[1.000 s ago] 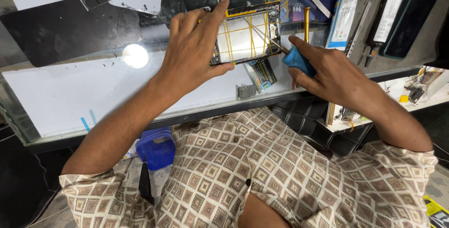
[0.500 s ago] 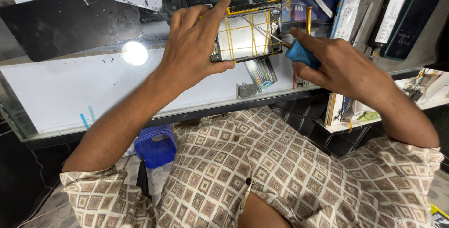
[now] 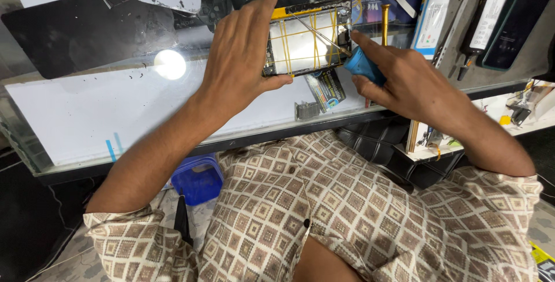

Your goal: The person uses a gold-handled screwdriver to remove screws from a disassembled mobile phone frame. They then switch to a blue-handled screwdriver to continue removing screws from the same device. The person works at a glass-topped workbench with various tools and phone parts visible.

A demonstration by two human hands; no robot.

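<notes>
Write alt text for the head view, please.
A person's left hand steadies a flat phone panel bound with yellow bands on a glass counter, while the right hand presses a blue tool against its right edge.

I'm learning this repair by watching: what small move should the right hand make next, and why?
Probably ease the blue tool a little further along the right edge of the open phone. The right hand has its tip at that edge, while the left hand steadies the phone, which is bound with yellow rubber bands.

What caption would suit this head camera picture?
Left hand steadies an opened phone bound with yellow bands over a glass counter while right hand presses a blue tool to its edge.
</notes>
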